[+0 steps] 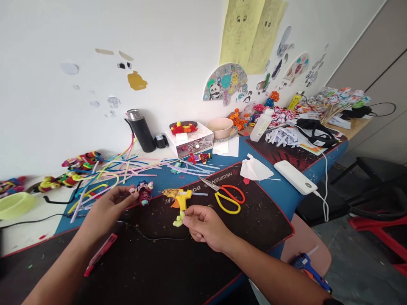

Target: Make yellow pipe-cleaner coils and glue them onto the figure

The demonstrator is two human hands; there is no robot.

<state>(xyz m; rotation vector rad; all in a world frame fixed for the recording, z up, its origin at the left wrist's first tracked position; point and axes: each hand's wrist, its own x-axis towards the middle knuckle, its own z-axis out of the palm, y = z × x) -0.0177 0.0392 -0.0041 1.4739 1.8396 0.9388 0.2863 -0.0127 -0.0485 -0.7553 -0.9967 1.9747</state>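
Note:
My left hand [116, 204] pinches the edge of a small pink and dark red fuzzy figure [144, 194], which looks made of pipe cleaner, at the mat's back left. Between the thumb and fingers of my right hand [203, 226] is a small pale yellow-green fuzzy piece [178, 219]. Just behind that piece lies a yellow glue gun [181, 198] with a glue stick out of its back. Scissors [224, 192] with one red and one yellow handle rest open to the right. A red utility knife [100, 255] lies beside my left forearm.
Loose pipe cleaners [127, 167] spread along the back left. A black thermos [141, 130], a white drawer box [190, 142] and a bowl [219, 127] stand by the wall. A white power bank [295, 177] with a cable lies right, and a blue glue gun [310, 269] rests lower on a stool.

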